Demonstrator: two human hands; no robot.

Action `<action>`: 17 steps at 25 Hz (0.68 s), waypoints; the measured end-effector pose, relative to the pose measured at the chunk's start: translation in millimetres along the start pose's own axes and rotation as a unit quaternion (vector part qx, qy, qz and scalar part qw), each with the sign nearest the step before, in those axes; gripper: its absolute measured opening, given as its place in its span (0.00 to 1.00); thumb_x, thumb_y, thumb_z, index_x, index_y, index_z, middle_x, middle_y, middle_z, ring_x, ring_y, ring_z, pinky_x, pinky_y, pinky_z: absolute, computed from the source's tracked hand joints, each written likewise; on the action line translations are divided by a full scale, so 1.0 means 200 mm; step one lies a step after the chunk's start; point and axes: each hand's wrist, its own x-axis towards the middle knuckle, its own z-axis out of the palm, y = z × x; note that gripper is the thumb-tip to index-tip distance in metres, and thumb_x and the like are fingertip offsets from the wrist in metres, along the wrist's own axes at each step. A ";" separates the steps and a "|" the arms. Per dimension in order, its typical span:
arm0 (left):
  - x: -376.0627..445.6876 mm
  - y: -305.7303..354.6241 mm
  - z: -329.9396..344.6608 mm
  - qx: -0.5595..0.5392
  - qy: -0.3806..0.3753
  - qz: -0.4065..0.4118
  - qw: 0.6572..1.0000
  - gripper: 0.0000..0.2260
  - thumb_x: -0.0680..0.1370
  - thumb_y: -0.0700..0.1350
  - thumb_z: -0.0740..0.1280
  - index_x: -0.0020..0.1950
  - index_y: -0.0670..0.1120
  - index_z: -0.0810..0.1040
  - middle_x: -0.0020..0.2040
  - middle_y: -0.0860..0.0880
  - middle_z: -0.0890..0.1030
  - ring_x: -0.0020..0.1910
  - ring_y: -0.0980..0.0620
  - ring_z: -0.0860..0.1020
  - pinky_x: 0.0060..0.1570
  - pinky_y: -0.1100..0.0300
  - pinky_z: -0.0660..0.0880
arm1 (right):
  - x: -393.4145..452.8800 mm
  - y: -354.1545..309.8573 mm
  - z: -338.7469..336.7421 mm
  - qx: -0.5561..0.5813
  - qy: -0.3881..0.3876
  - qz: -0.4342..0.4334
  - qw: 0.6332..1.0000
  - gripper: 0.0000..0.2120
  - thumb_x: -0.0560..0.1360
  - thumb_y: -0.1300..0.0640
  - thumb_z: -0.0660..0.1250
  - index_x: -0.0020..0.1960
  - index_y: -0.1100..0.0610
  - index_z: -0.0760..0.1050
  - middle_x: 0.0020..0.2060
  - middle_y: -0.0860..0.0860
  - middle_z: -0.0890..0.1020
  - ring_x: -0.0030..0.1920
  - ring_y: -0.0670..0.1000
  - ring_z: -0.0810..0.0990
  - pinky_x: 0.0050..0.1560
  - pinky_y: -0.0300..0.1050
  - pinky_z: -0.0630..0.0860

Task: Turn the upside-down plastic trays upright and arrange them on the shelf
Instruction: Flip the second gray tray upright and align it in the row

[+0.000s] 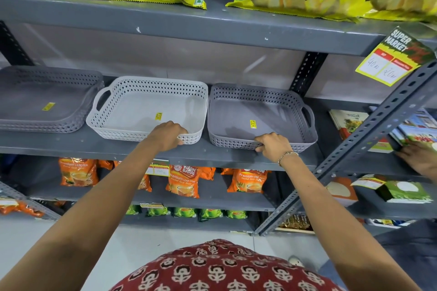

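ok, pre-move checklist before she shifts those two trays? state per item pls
1. Left hand on front rim of white tray: ok.
2. Right hand on front rim of grey tray: ok.
3. Both those trays upright: ok.
4. Gap between them: not ok, sides almost touching.
5. Left stack upright: not ok, looks upside down.
6. Shelf space in front of trays: ok.
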 end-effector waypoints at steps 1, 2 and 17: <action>0.00 0.00 -0.01 -0.011 -0.010 0.003 1.000 0.17 0.76 0.44 0.68 0.65 0.48 0.76 0.61 0.41 0.79 0.60 0.41 0.76 0.57 0.51 0.74 | 0.00 0.01 -0.01 0.019 -0.019 -0.001 1.000 0.16 0.75 0.55 0.66 0.62 0.54 0.74 0.57 0.60 0.80 0.61 0.61 0.76 0.58 0.54 0.76; 0.00 0.00 -0.01 -0.036 -0.015 0.008 0.999 0.19 0.75 0.46 0.70 0.66 0.48 0.76 0.63 0.43 0.79 0.61 0.43 0.75 0.58 0.51 0.74 | 0.01 0.01 -0.03 0.047 -0.045 -0.005 0.998 0.20 0.74 0.54 0.68 0.64 0.54 0.72 0.59 0.59 0.79 0.63 0.60 0.74 0.60 0.54 0.74; -0.37 -0.82 -0.11 -0.213 0.152 -0.002 0.965 0.17 0.75 0.43 0.71 0.63 0.42 0.77 0.62 0.43 0.80 0.62 0.44 0.78 0.64 0.54 0.71 | 0.14 -1.09 -0.14 0.187 0.106 -0.201 0.956 0.12 0.77 0.58 0.64 0.59 0.59 0.77 0.59 0.55 0.81 0.60 0.54 0.78 0.64 0.45 0.70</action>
